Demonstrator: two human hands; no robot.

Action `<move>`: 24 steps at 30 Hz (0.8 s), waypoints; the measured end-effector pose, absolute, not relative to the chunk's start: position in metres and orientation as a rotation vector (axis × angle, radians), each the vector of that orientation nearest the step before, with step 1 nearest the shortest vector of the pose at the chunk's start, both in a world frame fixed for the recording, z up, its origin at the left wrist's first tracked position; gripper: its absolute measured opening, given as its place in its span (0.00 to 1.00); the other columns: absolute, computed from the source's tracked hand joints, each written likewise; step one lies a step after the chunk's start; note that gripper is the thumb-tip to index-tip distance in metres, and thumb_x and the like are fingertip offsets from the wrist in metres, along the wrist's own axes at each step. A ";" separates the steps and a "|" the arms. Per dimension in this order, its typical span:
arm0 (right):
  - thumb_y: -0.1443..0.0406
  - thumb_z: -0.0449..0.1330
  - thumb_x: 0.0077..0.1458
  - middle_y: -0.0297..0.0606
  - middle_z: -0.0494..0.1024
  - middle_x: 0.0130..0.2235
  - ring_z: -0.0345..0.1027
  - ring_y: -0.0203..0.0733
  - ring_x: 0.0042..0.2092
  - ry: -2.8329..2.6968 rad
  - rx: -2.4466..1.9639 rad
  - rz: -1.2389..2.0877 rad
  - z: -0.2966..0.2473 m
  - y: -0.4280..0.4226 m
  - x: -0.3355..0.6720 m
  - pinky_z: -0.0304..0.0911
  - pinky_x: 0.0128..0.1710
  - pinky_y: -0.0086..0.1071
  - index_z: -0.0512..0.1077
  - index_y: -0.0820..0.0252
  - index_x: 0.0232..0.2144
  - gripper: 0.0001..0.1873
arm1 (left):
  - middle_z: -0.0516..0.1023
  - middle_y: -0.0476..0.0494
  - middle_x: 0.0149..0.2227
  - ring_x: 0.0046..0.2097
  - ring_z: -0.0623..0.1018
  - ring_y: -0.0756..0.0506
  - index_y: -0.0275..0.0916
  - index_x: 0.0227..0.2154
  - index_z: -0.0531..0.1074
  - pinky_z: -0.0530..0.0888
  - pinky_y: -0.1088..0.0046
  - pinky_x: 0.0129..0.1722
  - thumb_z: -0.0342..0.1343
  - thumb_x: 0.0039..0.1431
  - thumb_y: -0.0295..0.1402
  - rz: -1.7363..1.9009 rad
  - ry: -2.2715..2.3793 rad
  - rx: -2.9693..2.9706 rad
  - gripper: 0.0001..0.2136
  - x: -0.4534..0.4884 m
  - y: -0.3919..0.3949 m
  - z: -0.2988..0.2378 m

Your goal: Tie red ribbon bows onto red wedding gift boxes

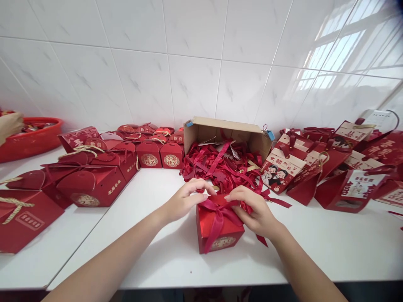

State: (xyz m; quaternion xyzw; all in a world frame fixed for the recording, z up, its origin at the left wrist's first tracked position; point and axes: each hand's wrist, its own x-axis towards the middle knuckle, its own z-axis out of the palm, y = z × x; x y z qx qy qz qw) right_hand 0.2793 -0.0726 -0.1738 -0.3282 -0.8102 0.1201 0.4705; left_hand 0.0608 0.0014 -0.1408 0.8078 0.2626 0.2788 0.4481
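A red gift box (208, 226) with a gold emblem on its front stands on the white table before me. A crimson ribbon (218, 216) is tied in a bow on its top, with one tail hanging down the front. My left hand (189, 197) is at the top left of the bow, thumb and fingers closed at the ribbon's left loop. From the right, my right hand (252, 207) closes its fingers around the ribbon's right side, at the box's edge. The far fingertips of both hands are partly hidden.
Behind the box, a cardboard carton (228, 124) lies on its side with tangled red ribbons (217, 165) spilling out. Red boxes (94, 184) stand at left, printed gift bags (280, 167) at right. Another person's hand (11, 126) is over a red basin (40, 140).
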 end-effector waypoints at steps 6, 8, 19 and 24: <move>0.74 0.55 0.56 0.36 0.74 0.37 0.68 0.35 0.36 -1.871 -0.933 0.253 -0.179 -0.071 0.269 0.64 0.35 0.28 0.67 0.56 0.40 0.12 | 0.76 0.43 0.42 0.48 0.71 0.41 0.42 0.34 0.78 0.63 0.60 0.53 0.58 0.54 0.38 0.753 0.785 2.160 0.08 0.074 -0.017 -0.146; 0.74 0.55 0.56 0.35 0.74 0.37 0.67 0.34 0.35 -1.859 -0.954 0.251 -0.179 -0.071 0.269 0.64 0.35 0.28 0.67 0.56 0.41 0.12 | 0.75 0.43 0.43 0.48 0.72 0.42 0.42 0.32 0.79 0.65 0.61 0.52 0.58 0.54 0.37 0.755 0.758 2.179 0.07 0.073 -0.018 -0.147; 0.54 0.55 0.59 0.31 0.69 0.25 0.60 0.32 0.27 -2.005 -1.351 1.042 -0.151 -0.079 0.295 0.53 0.26 0.26 0.67 0.61 0.25 0.18 | 0.75 0.45 0.40 0.47 0.71 0.43 0.42 0.31 0.78 0.66 0.62 0.51 0.58 0.56 0.36 0.791 0.708 2.306 0.06 0.071 -0.021 -0.148; 0.54 0.57 0.57 0.33 0.71 0.22 0.61 0.31 0.25 -2.021 -1.303 1.230 -0.150 -0.081 0.292 0.55 0.24 0.24 0.69 0.63 0.22 0.20 | 0.75 0.44 0.41 0.47 0.71 0.43 0.42 0.29 0.78 0.65 0.61 0.52 0.61 0.52 0.36 0.762 0.724 2.319 0.05 0.071 -0.020 -0.148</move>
